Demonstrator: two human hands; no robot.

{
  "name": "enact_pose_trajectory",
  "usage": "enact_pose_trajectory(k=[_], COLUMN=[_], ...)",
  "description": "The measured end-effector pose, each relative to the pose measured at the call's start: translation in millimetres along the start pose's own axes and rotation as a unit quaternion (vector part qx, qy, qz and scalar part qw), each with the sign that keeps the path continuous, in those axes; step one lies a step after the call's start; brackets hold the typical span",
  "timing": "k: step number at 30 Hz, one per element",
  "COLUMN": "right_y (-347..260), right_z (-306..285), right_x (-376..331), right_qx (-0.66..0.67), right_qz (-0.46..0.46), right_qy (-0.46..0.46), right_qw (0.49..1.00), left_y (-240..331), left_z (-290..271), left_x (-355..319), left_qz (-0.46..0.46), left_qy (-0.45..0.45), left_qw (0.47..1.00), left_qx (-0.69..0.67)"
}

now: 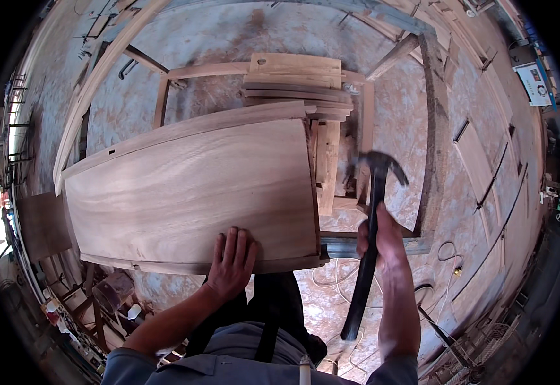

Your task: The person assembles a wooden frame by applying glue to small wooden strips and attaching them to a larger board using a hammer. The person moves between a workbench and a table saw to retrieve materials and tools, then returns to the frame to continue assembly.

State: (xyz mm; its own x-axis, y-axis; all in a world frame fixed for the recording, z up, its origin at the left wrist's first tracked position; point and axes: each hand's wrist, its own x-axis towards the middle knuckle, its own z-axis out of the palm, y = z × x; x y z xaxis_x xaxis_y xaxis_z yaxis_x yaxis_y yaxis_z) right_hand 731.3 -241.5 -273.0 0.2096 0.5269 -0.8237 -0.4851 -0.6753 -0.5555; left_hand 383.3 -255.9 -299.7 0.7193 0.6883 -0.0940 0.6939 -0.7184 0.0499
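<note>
A wide pale wooden panel (190,192) lies before me, with long wooden rails (183,138) along its far and near edges. My left hand (233,256) rests flat on the panel near its front edge, fingers stretched out. To the right of the panel, my right hand (382,237) is wrapped round the dark handle of a claw hammer (376,192). The hammer's head is up at the far end of the handle, slightly blurred, apart from the panel. Its handle end points down toward me.
A large rectangular wooden frame (435,128) surrounds the work area. Stacked boards (296,70) sit beyond the panel. Long planks (482,173) and bar clamps lie on the floor at right. A pale cord (341,282) coils on the floor near my feet. A box (533,77) stands far right.
</note>
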Motion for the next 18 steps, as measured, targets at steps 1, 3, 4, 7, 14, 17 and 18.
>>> enact_pose_trajectory(k=[1,3,4,7,14,17,18], right_y=[-13,-38,-47,-65,-75,-74,-74], right_z=[10,30,40,62,70,67,64], right_x=[11,32,41,61,70,68,67], right_qx=[0.018,0.031,0.029,0.014,-0.043,-0.062,-0.078], right_qz=[0.003,0.017,0.019,0.018,0.016,0.013,0.021], right_qy=[-0.013,-0.013,-0.011,-0.029,-0.04,-0.06,-0.058], right_qw=[1.0,0.999,0.999,0.999,0.998,0.996,0.995], left_y=[0,-1,-1,-2,-3,-4,-4], left_z=[0,1,2,3,3,2,3], left_x=[-1,-1,-2,-2,-3,-4,-3], left_qz=[0.001,0.003,0.003,0.004,0.013,0.009,0.013], left_qy=[-0.002,-0.001,0.002,0.006,0.005,-0.005,0.001], left_qw=[1.0,1.0,1.0,1.0,1.0,1.0,1.0], left_qx=[0.0,0.0,0.0,-0.005,-0.014,-0.027,-0.019])
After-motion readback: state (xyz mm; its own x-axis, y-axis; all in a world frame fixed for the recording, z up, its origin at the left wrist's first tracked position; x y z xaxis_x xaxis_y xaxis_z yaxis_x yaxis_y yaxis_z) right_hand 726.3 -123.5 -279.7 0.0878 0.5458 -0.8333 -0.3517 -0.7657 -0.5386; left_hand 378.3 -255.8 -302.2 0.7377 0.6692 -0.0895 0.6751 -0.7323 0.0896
